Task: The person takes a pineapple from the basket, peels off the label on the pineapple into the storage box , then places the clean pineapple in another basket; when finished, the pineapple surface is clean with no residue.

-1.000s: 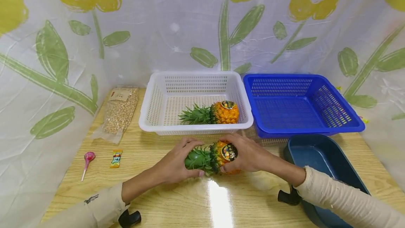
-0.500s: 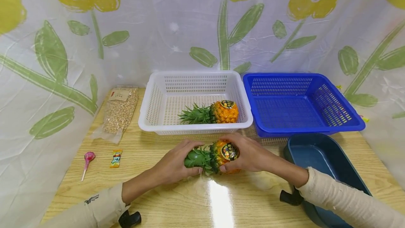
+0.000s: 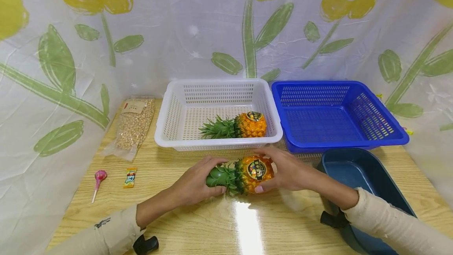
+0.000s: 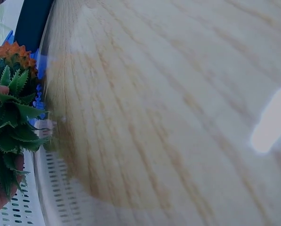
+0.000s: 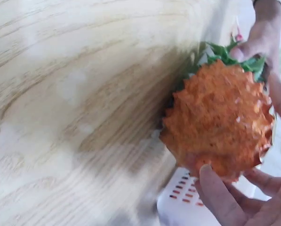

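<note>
A small orange pineapple (image 3: pixel 244 172) with a round label lies on its side low over the table, leaves to the left. My left hand (image 3: pixel 196 178) grips its leafy crown, thumb on the near side. The left wrist view shows the green leaves (image 4: pixel 11 122) between those fingers. Around the rounded base, my right hand (image 3: pixel 288 168) has its thumb near and fingers far, reaching just past the end of the fruit. In the right wrist view the thumb tip touches the spiky skin (image 5: pixel 220 117). Behind, a second pineapple (image 3: pixel 250 125) lies inside the white basket (image 3: pixel 219 143).
A blue basket (image 3: pixel 347 145) stands right of the white one. The dark teal tub (image 3: pixel 382 180) sits below my right forearm. To the left are a bag of pale grains (image 3: pixel 132 125), a pink lollipop (image 3: pixel 100 175) and a small yellow packet (image 3: pixel 129 177).
My right hand has slid a little to the right along the pineapple, uncovering more of its label and base. The left hand stays on the leaves, and the pineapple has barely moved.
</note>
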A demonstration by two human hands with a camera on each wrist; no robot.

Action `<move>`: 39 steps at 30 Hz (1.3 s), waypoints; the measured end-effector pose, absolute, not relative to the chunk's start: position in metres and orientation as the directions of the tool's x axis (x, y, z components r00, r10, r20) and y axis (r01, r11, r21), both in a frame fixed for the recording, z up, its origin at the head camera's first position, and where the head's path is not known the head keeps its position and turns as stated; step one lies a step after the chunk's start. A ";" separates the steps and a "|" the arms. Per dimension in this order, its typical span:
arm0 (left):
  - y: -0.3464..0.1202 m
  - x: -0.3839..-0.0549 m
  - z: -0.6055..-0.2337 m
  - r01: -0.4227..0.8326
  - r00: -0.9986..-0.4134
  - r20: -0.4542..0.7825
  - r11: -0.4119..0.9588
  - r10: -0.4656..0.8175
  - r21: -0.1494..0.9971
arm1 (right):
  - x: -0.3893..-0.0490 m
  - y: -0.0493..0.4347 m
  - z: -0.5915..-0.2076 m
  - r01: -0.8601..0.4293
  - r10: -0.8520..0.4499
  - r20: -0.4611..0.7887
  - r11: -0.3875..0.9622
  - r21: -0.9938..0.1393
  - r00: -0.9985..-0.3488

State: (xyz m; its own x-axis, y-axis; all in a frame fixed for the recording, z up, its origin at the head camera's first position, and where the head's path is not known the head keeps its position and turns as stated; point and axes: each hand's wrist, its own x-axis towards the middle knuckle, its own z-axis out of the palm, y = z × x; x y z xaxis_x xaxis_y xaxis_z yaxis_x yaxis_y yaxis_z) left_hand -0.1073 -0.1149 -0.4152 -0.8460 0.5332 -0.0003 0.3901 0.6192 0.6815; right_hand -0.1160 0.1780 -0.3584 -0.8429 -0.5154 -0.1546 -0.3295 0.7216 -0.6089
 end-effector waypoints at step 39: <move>-0.115 -0.108 -0.413 0.402 -0.840 0.003 0.619 0.542 0.675 | -0.123 0.185 -0.360 -0.438 -0.550 0.042 0.614 -0.657 -0.834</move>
